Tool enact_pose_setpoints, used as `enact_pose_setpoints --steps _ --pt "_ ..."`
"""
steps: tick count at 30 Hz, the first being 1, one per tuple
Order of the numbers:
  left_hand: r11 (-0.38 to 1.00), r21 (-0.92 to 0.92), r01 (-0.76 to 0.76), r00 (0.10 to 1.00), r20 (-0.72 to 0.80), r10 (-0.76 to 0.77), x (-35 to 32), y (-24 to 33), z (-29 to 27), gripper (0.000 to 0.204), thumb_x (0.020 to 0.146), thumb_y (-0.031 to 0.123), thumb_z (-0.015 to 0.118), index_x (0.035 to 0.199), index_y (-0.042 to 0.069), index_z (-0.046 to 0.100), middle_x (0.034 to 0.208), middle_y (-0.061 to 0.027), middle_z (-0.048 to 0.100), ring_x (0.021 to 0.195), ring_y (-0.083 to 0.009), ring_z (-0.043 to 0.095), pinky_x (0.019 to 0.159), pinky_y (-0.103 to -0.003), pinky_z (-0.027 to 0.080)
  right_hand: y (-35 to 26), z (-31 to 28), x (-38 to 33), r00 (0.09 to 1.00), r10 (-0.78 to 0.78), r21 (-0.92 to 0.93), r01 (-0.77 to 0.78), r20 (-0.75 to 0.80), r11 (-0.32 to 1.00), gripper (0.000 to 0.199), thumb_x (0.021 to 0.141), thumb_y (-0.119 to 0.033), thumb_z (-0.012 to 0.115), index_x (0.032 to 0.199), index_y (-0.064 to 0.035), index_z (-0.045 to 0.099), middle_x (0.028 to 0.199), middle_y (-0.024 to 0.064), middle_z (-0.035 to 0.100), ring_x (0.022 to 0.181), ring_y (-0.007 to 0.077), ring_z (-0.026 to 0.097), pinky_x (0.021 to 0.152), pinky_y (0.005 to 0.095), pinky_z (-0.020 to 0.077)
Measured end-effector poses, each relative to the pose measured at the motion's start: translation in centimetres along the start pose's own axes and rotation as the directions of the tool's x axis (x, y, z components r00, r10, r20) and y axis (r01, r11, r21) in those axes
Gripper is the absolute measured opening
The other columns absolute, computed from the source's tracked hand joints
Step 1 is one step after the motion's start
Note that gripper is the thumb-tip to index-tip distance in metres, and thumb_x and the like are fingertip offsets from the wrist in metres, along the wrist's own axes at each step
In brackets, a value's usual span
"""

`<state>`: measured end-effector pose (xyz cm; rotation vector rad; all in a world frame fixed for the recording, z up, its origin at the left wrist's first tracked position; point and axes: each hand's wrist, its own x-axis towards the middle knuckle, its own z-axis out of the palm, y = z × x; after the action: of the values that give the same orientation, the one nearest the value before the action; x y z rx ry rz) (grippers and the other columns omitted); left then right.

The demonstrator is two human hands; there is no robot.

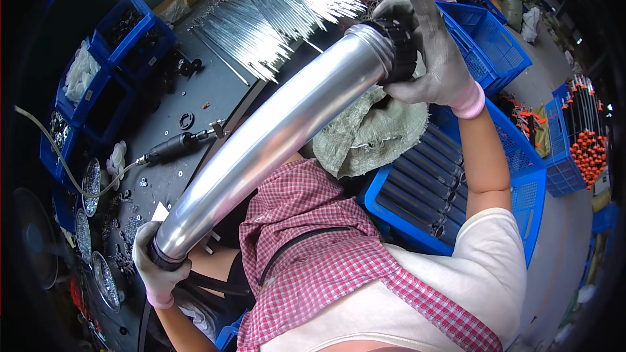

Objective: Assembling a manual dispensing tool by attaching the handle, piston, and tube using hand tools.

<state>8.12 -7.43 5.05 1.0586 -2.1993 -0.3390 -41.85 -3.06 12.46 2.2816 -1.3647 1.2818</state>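
Note:
A long, shiny metal tube (274, 133) slants across the view, from low on the left to high on the right. My left hand (154, 275), in a pale glove, is wrapped round its lower end, where a black end piece (163, 255) shows between the fingers. At the upper end is a ribbed black cap (401, 49). My gloved right hand (445, 68) holds this cap, thumb below and some fingers behind it, with one finger pointing up. The fingertips behind the cap are partly hidden.
On the dark bench lie many thin metal rods (280, 16), a black power screwdriver (173, 148) and a black ring (186, 120). Blue bins (120, 45) and bowls of small hardware (104, 280) line the left. A blue crate of dark tubes (417, 182) stands right, beside a green woven sack (372, 133).

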Motion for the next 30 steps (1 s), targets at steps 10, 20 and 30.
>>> enact_pose_setpoints --steps 10,20,30 --pt "1.000 -0.011 -0.009 1.000 -0.018 0.008 0.2 0.9 1.1 0.065 0.046 0.012 0.069 0.107 -0.001 0.053 0.094 -0.0143 0.058 0.086 -0.0270 0.060 0.085 -0.035 0.046 4.6 5.4 -6.2 0.864 0.502 0.883 -0.200 -0.046 0.425 0.082 0.088 -0.034 0.066 0.149 -0.0032 0.020 0.125 0.0100 0.051 0.114 0.0165 0.052 0.100 0.0312 0.0405" --pt "0.992 -0.064 0.111 0.981 0.164 -0.099 -0.1 0.4 -1.9 0.067 0.042 0.018 0.070 0.104 -0.001 0.054 0.092 -0.0125 0.059 0.084 -0.0242 0.059 0.083 -0.033 0.046 1.2 -2.0 -2.2 0.918 -0.058 0.641 -0.227 0.391 0.733 0.080 0.067 -0.007 0.082 0.135 -0.0085 0.039 0.139 0.0171 0.044 0.120 0.0219 0.051 0.102 0.0363 0.0417" --pt "0.811 -0.314 0.494 0.814 0.494 -0.305 1.5 -1.0 -2.9 0.075 0.039 0.031 0.075 0.104 -0.003 0.055 0.093 -0.0059 0.061 0.088 -0.0149 0.059 0.086 -0.028 0.045 -3.6 -5.4 -0.8 0.876 -0.145 0.284 0.010 0.460 0.959 0.101 0.056 -0.023 0.092 0.138 -0.0066 0.035 0.118 0.0161 0.058 0.102 0.0266 0.064 0.088 0.0346 0.0520"
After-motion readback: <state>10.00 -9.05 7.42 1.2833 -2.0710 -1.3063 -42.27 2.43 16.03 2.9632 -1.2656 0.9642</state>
